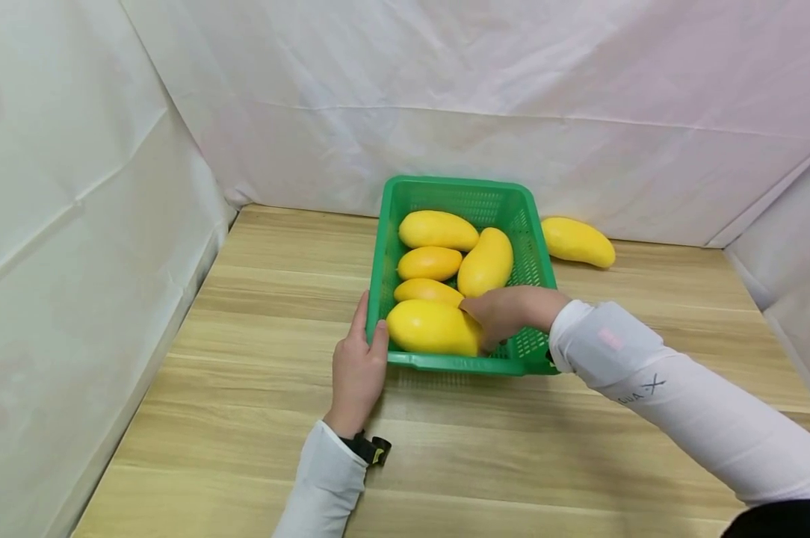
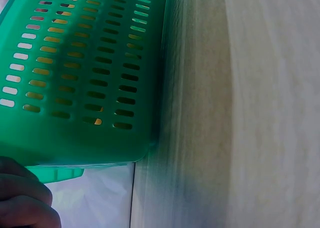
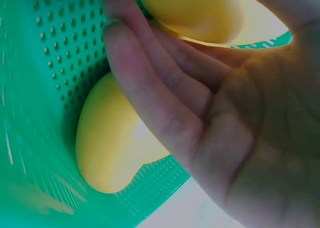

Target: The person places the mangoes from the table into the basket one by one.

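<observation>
My left hand [image 1: 358, 377] grips the green plastic basket [image 1: 472, 365] at its left front corner, thumb over the rim and fingers along the outside. In the left wrist view its curled fingers [image 2: 25, 203] show beside the perforated wall. Inside the basket, my right hand [image 1: 509, 314] holds the right end of the front mango [image 1: 432, 329], a large yellow one. The right wrist view shows its long fingers [image 3: 150, 82] reaching toward the basket wall, with yellow fruit between thumb and fingers. Another, curved mango [image 3: 110, 138] lies beyond the little finger.
Several more mangoes share the basket, among them one at the back [image 1: 438, 229] and an upright one [image 1: 487, 263] on the right. Outside, a single mango [image 1: 577, 241] rests on the wooden table [image 1: 257, 359] near the back edge. White cloth walls [image 1: 445, 90] enclose the back and sides.
</observation>
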Demonstrator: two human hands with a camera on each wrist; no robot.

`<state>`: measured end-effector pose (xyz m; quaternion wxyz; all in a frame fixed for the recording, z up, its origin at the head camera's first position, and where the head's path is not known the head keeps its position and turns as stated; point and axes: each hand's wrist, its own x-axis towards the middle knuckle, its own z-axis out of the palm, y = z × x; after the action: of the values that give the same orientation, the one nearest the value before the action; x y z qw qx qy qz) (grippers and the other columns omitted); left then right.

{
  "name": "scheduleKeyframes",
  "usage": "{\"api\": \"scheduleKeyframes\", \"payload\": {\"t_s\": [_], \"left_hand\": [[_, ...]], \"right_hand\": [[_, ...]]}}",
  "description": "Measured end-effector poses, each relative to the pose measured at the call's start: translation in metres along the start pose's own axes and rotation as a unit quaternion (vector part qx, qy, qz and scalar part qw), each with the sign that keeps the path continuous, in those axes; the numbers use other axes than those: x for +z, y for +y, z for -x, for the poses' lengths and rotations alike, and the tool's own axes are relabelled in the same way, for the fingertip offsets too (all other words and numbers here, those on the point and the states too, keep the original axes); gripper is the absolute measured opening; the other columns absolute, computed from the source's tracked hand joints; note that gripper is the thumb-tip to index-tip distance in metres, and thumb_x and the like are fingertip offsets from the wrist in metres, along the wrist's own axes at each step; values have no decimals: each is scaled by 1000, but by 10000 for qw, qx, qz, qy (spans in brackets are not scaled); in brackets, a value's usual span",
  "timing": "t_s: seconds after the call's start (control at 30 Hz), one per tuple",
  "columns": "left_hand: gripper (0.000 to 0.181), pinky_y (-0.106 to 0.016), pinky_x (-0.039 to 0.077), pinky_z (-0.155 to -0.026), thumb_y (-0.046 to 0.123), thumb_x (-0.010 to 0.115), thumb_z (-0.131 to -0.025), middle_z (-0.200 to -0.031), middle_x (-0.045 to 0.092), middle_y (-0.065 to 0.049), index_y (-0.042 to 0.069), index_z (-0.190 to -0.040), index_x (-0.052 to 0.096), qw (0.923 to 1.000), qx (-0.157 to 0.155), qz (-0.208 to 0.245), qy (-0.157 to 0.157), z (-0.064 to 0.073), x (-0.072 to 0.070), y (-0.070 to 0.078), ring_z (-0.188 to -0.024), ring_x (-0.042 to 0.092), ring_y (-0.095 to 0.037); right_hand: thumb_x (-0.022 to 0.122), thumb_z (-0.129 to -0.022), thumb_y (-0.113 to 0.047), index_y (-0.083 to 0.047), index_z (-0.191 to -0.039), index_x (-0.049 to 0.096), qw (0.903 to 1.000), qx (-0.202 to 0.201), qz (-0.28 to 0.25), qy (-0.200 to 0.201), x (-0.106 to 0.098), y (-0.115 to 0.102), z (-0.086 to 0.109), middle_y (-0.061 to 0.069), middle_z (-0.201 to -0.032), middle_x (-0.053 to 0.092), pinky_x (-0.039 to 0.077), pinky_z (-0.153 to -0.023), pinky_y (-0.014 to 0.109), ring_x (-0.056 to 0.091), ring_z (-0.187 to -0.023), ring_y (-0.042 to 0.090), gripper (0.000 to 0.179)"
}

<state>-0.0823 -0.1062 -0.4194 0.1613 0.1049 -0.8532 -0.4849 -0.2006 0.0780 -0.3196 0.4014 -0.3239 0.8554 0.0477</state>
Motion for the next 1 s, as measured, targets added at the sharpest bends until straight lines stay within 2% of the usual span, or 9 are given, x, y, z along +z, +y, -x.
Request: {"api": "scheduleKeyframes", "payload": {"t_s": [0.17,0.27,0.4,0.67,0.73,0.83,1.0], "left_hand": [[51,-33,44,-59,33,41,-93,-50,40,-3,20,-141,29,10000,35,-35,30,0,1,0,-45,34,-14],[51,-33,41,-53,34,41,-94,-49,37,-2,21,-141,28,10000,11,-21,-27,0,1,-1,-43,29,-13],[51,-32,32,-43,35,40,-94,-48,33,0,23,-141,27,10000,-8,10,-64,0,0,-2,-40,22,-12],[51,-32,35,-47,36,39,-94,-49,36,-2,22,-141,27,10000,12,33,-32,0,1,-1,-40,23,-12],[51,-32,39,-52,37,39,-94,-50,38,-2,21,-141,28,10000,5,33,-2,0,1,-1,-41,25,-12],[52,-33,42,-59,38,39,-93,-51,40,-3,20,-141,29,10000,-24,93,11,1,1,-1,-42,26,-13],[52,-35,45,-71,38,39,-93,-53,42,-3,19,-141,29,9998,-17,180,-1,0,1,0,-43,26,-12]], "right_hand": [[68,-77,-38,-8,-138,28,9999,10,-113,-8,0,4,2,2,-97,54,40,-81,37,49,-85,18,79],[66,-76,-45,-9,-140,27,9999,-12,-123,93,-1,8,4,1,-103,54,38,-86,40,49,-88,18,82],[62,-78,-47,-12,-139,28,9992,-135,-254,280,-4,12,7,-1,-97,56,41,-80,36,51,-85,16,78],[58,-82,-47,-15,-141,26,9974,-384,-399,455,-10,16,19,-6,-93,59,43,-71,31,54,-79,11,74],[57,-82,-46,-16,-141,26,9966,-411,-457,549,-13,19,23,-6,-94,59,43,-70,31,54,-78,11,73],[55,-85,-45,-18,-140,29,9941,-417,-546,839,-17,26,28,-4,-99,58,44,-72,31,55,-82,11,66],[52,-88,-38,-19,-134,38,9798,-526,-406,1888,-23,39,33,-3,-102,59,45,-73,31,55,-80,10,52]]}}
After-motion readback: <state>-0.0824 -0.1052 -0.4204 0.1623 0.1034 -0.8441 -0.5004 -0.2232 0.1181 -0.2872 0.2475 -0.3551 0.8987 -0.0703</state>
